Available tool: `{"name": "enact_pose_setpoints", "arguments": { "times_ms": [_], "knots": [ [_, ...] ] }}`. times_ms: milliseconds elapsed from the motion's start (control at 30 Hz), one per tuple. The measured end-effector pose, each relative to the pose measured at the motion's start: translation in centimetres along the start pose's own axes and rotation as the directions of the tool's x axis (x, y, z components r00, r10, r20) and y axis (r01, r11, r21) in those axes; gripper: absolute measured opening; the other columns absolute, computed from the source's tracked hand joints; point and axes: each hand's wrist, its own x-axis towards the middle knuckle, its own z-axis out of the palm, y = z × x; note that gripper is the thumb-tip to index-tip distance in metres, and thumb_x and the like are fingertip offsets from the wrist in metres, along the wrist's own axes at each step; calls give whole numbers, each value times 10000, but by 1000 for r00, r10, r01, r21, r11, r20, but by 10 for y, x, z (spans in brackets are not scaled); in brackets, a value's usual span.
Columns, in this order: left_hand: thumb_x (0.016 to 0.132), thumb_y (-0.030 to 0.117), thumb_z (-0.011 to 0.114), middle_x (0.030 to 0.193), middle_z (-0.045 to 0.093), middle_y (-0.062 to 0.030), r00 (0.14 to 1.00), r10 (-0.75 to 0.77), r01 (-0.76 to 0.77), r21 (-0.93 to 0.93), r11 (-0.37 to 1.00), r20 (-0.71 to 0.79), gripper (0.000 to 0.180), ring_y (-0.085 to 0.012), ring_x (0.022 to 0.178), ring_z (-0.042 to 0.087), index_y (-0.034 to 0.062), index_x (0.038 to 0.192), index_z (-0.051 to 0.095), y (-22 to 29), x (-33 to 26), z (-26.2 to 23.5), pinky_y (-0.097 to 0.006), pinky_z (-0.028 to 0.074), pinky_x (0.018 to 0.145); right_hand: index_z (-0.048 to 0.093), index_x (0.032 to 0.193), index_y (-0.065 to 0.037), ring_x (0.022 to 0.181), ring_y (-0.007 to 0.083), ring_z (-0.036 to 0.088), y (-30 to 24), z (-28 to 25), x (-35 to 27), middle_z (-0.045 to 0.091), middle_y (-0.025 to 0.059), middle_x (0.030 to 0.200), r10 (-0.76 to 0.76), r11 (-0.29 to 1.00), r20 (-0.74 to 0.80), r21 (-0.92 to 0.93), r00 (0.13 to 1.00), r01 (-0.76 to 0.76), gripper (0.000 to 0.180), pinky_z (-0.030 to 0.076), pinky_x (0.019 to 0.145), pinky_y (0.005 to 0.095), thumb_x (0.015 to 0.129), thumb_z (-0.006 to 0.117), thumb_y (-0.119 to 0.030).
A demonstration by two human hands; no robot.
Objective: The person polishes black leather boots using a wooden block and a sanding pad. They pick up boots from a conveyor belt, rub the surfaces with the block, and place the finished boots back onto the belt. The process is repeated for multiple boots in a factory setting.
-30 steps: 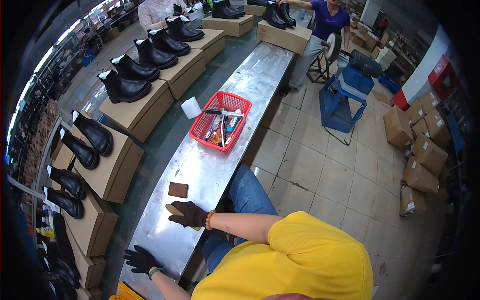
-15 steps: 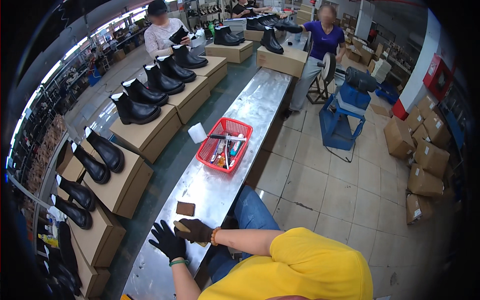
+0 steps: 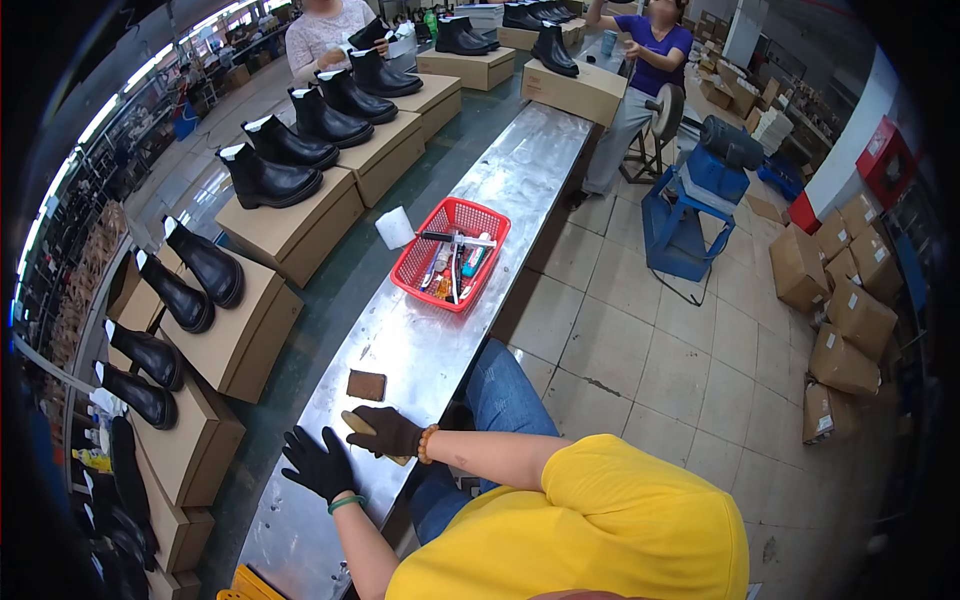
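My left hand, in a black glove with a green band at the wrist, rests on the metal bench with its fingers spread. My right hand, in a dark brown glove with a beaded bracelet, is closed around a tan block-like piece. Its ends stick out at both sides of the glove; the rest is hidden. Just beyond the right hand lies a brown rectangular pad. Farther along stands a red plastic basket holding brushes, tubes and other small tools.
A white foam block touches the basket's left side. Black ankle boots stand on cardboard boxes to the left. A blue machine with a wheel stands on the right. Co-workers are at the far end.
The view has tilted downward. Both hands stay near the same place on the bench. The co-worker in purple no longer stretches an arm toward the boots and now has it raised.
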Motion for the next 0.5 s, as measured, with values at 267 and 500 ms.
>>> {"name": "enact_pose_setpoints", "arguments": {
  "times_ms": [267,500],
  "knots": [
    [914,588,287,1503,233,-75,980,-193,179,217,960,46,660,-288,1362,260,186,1437,280,-71,35,28,-581,186,1049,516,1060,-50,562,168,601,0,0,-1,608,107,783,-36,999,40,-9,999,37,384,515,506,304,826,631,-332],
    [893,623,284,1479,283,-73,863,-502,460,329,825,51,666,-281,1341,296,243,1439,245,-181,42,42,-584,202,1040,512,1056,-50,571,172,602,4,5,1,606,110,770,-36,999,43,7,998,36,390,508,500,297,826,633,-340]
  ]
}}
